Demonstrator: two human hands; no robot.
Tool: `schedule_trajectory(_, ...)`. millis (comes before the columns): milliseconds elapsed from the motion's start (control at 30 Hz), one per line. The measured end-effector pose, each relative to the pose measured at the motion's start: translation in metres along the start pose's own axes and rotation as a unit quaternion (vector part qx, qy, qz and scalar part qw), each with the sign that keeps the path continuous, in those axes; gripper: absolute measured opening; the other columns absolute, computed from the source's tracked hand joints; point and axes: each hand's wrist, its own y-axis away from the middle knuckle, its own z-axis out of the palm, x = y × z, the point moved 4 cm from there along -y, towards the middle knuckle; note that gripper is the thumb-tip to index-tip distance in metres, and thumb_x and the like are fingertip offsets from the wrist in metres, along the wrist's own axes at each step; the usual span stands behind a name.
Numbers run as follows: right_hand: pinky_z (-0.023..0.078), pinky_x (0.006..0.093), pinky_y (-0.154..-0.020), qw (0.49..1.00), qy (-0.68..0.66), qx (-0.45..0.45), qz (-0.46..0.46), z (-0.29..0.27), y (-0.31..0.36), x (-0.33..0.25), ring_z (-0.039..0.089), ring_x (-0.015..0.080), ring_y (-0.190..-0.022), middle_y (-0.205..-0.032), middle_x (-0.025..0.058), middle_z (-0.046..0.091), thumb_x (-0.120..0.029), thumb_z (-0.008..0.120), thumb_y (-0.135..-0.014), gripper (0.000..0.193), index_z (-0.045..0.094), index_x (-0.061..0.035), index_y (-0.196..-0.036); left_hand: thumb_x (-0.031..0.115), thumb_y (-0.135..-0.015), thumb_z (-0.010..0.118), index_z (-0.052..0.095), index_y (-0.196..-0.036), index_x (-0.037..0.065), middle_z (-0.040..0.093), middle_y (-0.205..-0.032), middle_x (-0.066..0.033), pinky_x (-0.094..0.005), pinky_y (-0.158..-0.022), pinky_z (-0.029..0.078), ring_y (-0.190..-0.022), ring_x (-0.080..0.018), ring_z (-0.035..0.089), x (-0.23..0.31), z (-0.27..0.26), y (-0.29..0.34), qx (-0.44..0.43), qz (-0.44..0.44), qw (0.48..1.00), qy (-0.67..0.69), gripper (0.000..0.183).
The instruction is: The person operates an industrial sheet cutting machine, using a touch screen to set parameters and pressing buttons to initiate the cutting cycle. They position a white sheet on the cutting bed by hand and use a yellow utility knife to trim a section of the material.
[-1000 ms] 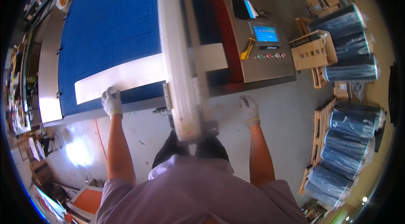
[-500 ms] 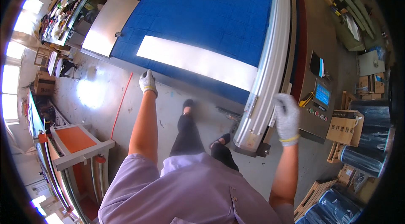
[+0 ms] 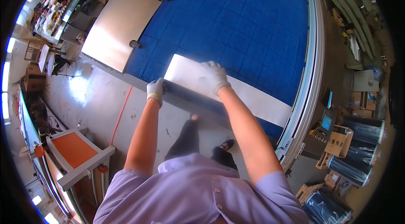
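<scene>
A long white sheet strip lies slantwise across the blue bed of a large flat machine, close to its front edge. My right hand, in a pale knitted glove, is over the left part of the strip, fingers stretched forward and slightly blurred. At the bed's front edge, beside the strip's left end, is my gloved left hand. Its fingers are curled together, and whatever they may hold is hidden.
A silver beam runs along the bed's right side. Small dark clamps line the metal plate at left. Beyond the beam are a control screen and a cardboard box. An orange-topped frame stands lower left.
My right hand has swung from beyond the beam on the right to over the strip. My left hand has moved slightly right, to the bed's edge. The view has shifted, showing the beam farther right.
</scene>
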Motion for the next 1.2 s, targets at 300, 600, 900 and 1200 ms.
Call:
schedule_trajectory(300, 0.046, 0.0443, -0.094, 0.987, 0.063, -0.127, 0.082, 0.036, -0.084, -0.056, 0.054, 0.0321, -0.116, -0.122, 0.0112, 0.058, -0.039, 0.079, -0.074, 0.056, 0.061, -0.0174, -0.122, 0.012, -0.090, 0.051, 0.051, -0.109, 0.004, 0.057, -0.109, -0.0160, -0.0346, -0.095, 0.046, -0.107, -0.0271, 0.056, -0.071, 0.013, -0.021, -0.245, -0.100, 0.917, 0.300, 0.021)
schedule_trajectory(600, 0.046, 0.0460, -0.099, 0.980, -0.014, -0.137, 0.144, 0.034, -0.096, -0.041, 0.052, 0.0327, -0.124, -0.132, 0.0115, 0.056, -0.043, 0.081, -0.074, 0.058, 0.061, -0.0216, -0.124, 0.010, -0.091, 0.057, 0.050, -0.091, 0.005, 0.057, -0.092, -0.0083, -0.0328, -0.081, 0.046, -0.089, -0.0234, 0.055, -0.030, 0.038, 0.028, -0.227, -0.137, 0.882, 0.389, 0.008)
schedule_trajectory(900, 0.044, 0.0477, -0.102, 0.980, -0.108, -0.131, 0.102, 0.033, -0.081, -0.029, 0.052, 0.0342, -0.124, -0.135, 0.0116, 0.055, -0.037, 0.081, -0.075, 0.061, 0.059, -0.0223, -0.129, 0.019, -0.092, 0.068, 0.066, -0.101, 0.005, 0.070, -0.091, -0.0061, -0.0294, -0.068, 0.054, -0.075, -0.0177, 0.067, -0.023, 0.049, 0.024, -0.112, -0.028, 0.977, 0.180, 0.018)
schedule_trajectory(1200, 0.053, 0.0406, -0.091, 0.948, -0.159, -0.274, -0.016, -0.037, -0.076, 0.015, 0.065, 0.0309, -0.107, -0.119, 0.0161, 0.067, -0.032, 0.084, -0.070, 0.064, 0.064, -0.0057, -0.124, 0.011, -0.093, 0.066, 0.065, -0.113, -0.002, 0.068, -0.104, -0.0071, -0.0316, -0.088, 0.053, -0.094, -0.0157, 0.065, 0.019, 0.064, 0.070, -0.215, 0.086, 0.947, 0.222, 0.024)
